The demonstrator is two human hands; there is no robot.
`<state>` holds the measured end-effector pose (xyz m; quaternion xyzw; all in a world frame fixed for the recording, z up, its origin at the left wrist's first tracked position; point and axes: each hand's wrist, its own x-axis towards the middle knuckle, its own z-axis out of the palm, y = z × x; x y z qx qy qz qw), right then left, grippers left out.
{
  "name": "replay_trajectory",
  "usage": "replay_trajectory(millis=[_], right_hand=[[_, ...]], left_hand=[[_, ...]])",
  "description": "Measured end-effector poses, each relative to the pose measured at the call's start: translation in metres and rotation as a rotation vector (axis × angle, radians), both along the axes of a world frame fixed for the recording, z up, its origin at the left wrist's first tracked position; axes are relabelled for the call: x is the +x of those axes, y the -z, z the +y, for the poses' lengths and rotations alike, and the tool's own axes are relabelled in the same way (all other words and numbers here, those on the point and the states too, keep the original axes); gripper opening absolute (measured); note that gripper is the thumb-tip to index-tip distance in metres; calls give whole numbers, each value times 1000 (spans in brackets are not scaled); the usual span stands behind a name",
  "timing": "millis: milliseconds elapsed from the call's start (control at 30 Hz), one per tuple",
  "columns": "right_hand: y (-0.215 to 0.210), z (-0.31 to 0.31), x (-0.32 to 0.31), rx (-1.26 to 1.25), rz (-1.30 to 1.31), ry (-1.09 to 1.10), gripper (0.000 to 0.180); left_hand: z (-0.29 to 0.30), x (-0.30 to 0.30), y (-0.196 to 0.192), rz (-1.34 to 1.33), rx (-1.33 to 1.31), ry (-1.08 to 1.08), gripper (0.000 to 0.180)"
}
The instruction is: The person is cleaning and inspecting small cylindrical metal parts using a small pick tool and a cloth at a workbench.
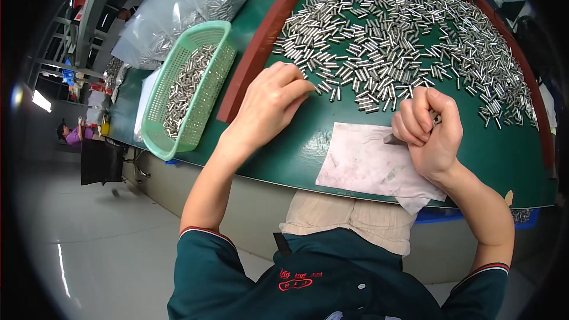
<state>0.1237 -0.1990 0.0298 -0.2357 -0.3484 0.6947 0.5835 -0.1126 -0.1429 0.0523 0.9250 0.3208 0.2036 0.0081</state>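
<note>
Many short, shiny metal pins [379,53] lie loose over the green tabletop [284,148]. At the near left edge of this spread is my left hand [269,104], its thumb and fingers pinched together; what they hold, if anything, is hidden. My right hand [430,130] is closed in a fist above a stained whitish cloth [367,163]. From the little-finger side of that fist juts a grey, flat-ended piece [391,139], most of it covered by the palm. Something small and metallic shows between the thumb and the curled forefinger.
A brown-red raised border [261,47] encloses the pins. Left of it stands a pale green perforated basket [222,53] holding more pins. Clear plastic bags [178,6] of metal parts sit behind. Farther left, a person in purple [77,135] is near a dark chair [102,160].
</note>
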Motion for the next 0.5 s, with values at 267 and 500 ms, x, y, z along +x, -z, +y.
replay_trajectory(millis=[267,500], right_hand=[[-1,0,1,-30,11,-6,38],[-1,1,3,-34,0,-8,37]], left_hand=[[7,20,16,0,23,79,12],[1,29,25,-91,-118,-133,12]])
